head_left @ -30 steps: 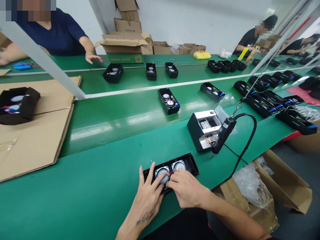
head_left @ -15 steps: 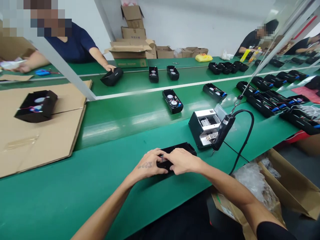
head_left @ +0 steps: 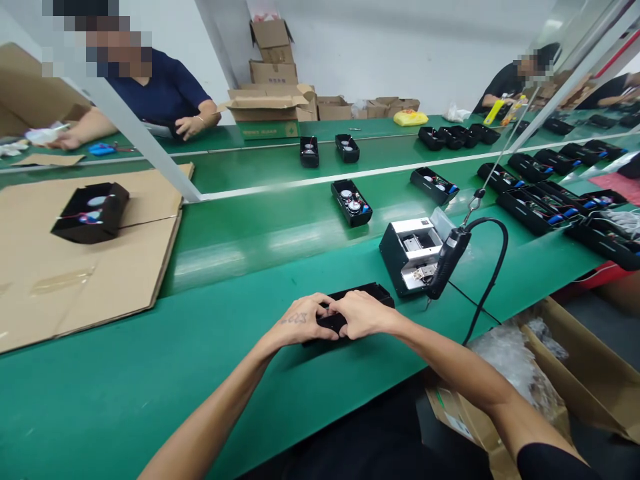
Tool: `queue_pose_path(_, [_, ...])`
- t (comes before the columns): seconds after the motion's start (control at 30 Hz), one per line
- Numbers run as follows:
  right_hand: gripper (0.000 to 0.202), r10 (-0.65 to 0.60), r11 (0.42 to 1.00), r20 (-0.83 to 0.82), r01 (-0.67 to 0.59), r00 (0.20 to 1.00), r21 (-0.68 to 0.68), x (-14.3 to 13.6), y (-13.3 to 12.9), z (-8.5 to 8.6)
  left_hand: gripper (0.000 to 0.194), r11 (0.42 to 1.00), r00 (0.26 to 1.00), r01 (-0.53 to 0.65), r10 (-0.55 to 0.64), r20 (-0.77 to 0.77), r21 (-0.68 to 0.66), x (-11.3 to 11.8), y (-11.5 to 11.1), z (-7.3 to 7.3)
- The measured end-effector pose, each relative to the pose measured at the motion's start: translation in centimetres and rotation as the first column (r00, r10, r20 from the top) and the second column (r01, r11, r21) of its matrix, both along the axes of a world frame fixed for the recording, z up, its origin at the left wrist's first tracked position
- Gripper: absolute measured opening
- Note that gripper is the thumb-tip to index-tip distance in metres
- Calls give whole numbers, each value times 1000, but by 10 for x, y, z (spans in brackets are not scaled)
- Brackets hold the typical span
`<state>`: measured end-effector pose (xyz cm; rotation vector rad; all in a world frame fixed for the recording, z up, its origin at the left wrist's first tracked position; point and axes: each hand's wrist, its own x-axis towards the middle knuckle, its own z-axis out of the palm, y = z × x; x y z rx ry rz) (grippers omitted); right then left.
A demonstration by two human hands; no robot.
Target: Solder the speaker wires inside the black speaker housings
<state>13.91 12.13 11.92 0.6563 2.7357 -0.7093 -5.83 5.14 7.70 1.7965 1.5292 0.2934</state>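
Note:
A black speaker housing [head_left: 379,291] lies on the green bench right in front of me, its open side facing up. My left hand [head_left: 303,319] is curled over its left part, thumb at the near wall and fingers reaching inside. From the right, my right hand [head_left: 361,314] grips it the same way, with its fingertips meeting those of the left. Both hands cover most of the interior, so whatever the fingertips press on in there is hidden. Behind the housing, a black electric screwdriver [head_left: 449,263] hangs tip down beside a screw feeder [head_left: 411,253].
An open housing with two round speakers [head_left: 352,203] sits on the conveyor ahead. Another housing [head_left: 91,212] rests on flat cardboard [head_left: 55,280] at left. Several filled housings line the right side. A box with plastic bags [head_left: 515,373] stands low at right. Co-workers sit across.
My hands stay on the housing, the right one shifting slightly and its fingers curling closer to the left. Across the line, a co-worker has lifted a black housing off the belt towards their body.

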Motion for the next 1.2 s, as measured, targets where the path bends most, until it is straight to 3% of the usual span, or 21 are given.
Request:
queue_pose_path(0.2, [50, -37, 997, -6, 37, 999, -64, -5, 4, -3, 40, 999, 999, -35, 36, 15, -28, 0, 1, -1])
queue_pose_path(0.77, [41, -29, 996, 52, 33, 998, -87, -17, 29, -5, 47, 989, 991, 36, -18, 131, -140, -15, 25, 1])
queue_pose_path(0.9, [36, -37, 996, 21, 38, 999, -86, -18, 28, -6, 47, 989, 984, 50, -25, 175, -140, -15, 26, 0])
queue_pose_path(1.2, [47, -19, 1000, -23, 18, 1000, -16, -9, 15, -4, 40, 989, 973, 31, 2, 230, -142, -12, 18, -3])
